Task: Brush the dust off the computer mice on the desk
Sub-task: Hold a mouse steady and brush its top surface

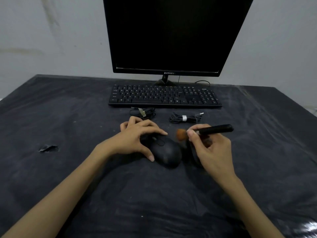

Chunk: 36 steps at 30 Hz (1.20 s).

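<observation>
We see a black mouse (165, 152) lying on the dark desk cover (68, 169), gripped at its front and side by the left hand (135, 138). Just right of it, the right hand (210, 152) pinches a black-handled brush (212, 129), its blurred orange bristles beside the mouse's front; a second mouse (194, 154) lies mostly hidden beneath that hand.

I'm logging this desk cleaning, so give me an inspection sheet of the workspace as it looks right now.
Surface: desk under dark wrinkled cover, pale dusty smears, small tear at left.
Job's things: black mouse under left hand; second mouse mostly hidden behind right hand; brush, bristles blurred.
Clutter: nothing seen.
Hands: left hand holds the mouse; right hand pinches the brush.
Cables: two bundled mouse cables before the keyboard; one cable behind it.
Surroundings: dark monitor, pale wall.
</observation>
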Tool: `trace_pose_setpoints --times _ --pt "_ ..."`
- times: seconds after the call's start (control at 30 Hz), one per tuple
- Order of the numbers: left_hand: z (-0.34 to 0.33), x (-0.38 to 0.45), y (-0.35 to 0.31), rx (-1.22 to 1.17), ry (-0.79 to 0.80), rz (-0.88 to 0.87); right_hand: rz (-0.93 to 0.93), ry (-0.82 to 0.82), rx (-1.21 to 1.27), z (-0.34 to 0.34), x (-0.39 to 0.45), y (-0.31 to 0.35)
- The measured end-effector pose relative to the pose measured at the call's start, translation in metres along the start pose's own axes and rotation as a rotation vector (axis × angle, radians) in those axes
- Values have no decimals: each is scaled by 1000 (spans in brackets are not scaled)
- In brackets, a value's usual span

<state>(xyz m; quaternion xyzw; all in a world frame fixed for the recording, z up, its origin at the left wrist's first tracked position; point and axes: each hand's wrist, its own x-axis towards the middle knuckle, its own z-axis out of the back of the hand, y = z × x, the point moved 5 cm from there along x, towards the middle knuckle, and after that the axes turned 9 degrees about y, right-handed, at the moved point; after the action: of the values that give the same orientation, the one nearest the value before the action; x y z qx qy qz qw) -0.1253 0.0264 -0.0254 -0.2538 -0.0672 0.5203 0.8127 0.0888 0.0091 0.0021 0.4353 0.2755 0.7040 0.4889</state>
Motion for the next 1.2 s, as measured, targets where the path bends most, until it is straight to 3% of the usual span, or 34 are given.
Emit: trace_pose_setpoints --times 0.3,0.53,0.7,0.8,0.9,0.97,1.07,1.2 --pt "-2 -2 7 -38 104 2 -142 116 220 -15 -13 -8" --pt "15 -6 15 -91 -255 132 -173 197 262 -23 -18 -9" --pt "-3 -22 3 -215 -153 217 -194 128 266 -1 6 -13" --pt "-22 -19 -12 -190 -113 240 -169 77 238 2 15 -11" --pt "-29 -13 -18 -206 -156 217 -143 207 214 -22 12 -5" --pt "-29 -12 -16 -230 -180 212 -128 278 104 -35 13 -6" --pt "-27 -12 -15 -246 -201 219 -63 256 -135 -36 28 -7" --pt "-24 -13 -16 -254 -202 219 -78 297 -199 -39 44 -12"
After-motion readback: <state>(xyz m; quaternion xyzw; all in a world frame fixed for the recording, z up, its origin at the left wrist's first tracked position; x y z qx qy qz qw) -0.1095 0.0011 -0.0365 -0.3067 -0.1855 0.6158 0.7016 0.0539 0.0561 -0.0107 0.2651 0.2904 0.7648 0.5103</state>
